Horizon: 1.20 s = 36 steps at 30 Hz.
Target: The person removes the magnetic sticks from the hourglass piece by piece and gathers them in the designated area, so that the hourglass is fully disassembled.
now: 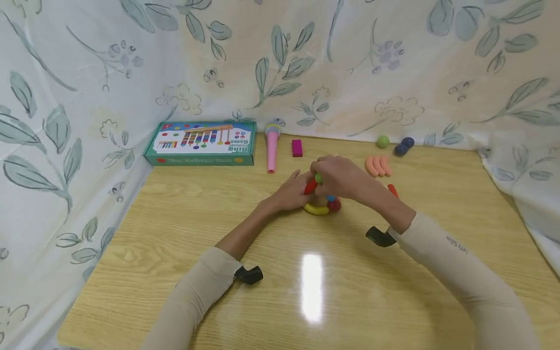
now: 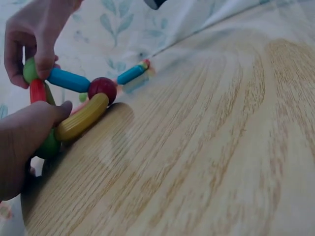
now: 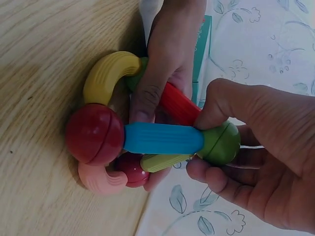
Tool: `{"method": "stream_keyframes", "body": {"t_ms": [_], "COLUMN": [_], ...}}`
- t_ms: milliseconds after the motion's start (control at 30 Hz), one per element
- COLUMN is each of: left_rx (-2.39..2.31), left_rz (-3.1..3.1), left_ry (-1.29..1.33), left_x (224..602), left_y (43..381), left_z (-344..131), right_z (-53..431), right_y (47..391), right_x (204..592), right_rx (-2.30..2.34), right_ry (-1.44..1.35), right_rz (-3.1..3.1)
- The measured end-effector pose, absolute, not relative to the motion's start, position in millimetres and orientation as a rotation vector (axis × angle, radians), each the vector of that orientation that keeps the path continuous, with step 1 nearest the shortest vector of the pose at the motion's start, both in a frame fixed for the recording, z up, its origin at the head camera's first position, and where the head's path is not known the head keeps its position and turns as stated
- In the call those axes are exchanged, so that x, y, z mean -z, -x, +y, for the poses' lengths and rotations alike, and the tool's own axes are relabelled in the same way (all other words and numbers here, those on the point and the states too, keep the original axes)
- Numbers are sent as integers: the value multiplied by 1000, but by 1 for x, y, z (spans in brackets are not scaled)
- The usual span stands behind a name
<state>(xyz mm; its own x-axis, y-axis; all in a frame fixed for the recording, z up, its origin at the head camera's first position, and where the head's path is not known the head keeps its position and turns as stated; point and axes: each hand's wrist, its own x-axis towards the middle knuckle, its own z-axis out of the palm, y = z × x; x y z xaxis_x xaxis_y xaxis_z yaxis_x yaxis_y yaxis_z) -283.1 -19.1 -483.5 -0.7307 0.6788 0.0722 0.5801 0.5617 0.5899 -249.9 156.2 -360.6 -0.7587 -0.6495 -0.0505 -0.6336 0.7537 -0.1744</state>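
Observation:
Both hands are on a toy frame of magnetic sticks and balls above the wooden table. My right hand [image 1: 339,177] pinches the green ball [image 3: 222,143] at its top between thumb and fingers. A blue stick [image 3: 164,138], a red stick [image 3: 179,104] and a yellow-green stick [image 3: 166,161] meet at that ball. My left hand [image 1: 294,191] grips the frame's far side, its thumb beside a lower green ball [image 2: 49,146]. Along the base run a yellow curved stick [image 3: 109,76], a red ball [image 3: 95,133], a pink curved stick [image 3: 101,181] and another red ball [image 3: 132,169].
At the back stand a game box [image 1: 199,146], a pink toy microphone [image 1: 271,148] and a magenta block [image 1: 297,148]. To the right lie a green ball [image 1: 382,141], dark blue balls [image 1: 400,149], several salmon curved sticks [image 1: 378,166] and a partly hidden red stick [image 1: 393,190].

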Motion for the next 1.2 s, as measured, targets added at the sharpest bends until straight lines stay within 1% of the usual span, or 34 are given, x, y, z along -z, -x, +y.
{"method": "stream_keyframes", "body": {"t_ms": [233,633,867,1200], "left_rx": [-938,-929,-944,-898], "left_rz": [2598,2587,2593,2623], "left_ry": [-1054,-1065,-1088,-1066], "left_x": [483,482,485,484], "left_y": [281,283,285,285], "left_z": [-19,-20,-16,-17], "right_z": [155,158,172,176], "right_y": [252,253,255,257], "right_x": [362,362,347,359], "right_rx": [285,361,411,495], "right_ry": [1001,1028,940,1104], "right_rz": [2805,2810,2892,2769]}}
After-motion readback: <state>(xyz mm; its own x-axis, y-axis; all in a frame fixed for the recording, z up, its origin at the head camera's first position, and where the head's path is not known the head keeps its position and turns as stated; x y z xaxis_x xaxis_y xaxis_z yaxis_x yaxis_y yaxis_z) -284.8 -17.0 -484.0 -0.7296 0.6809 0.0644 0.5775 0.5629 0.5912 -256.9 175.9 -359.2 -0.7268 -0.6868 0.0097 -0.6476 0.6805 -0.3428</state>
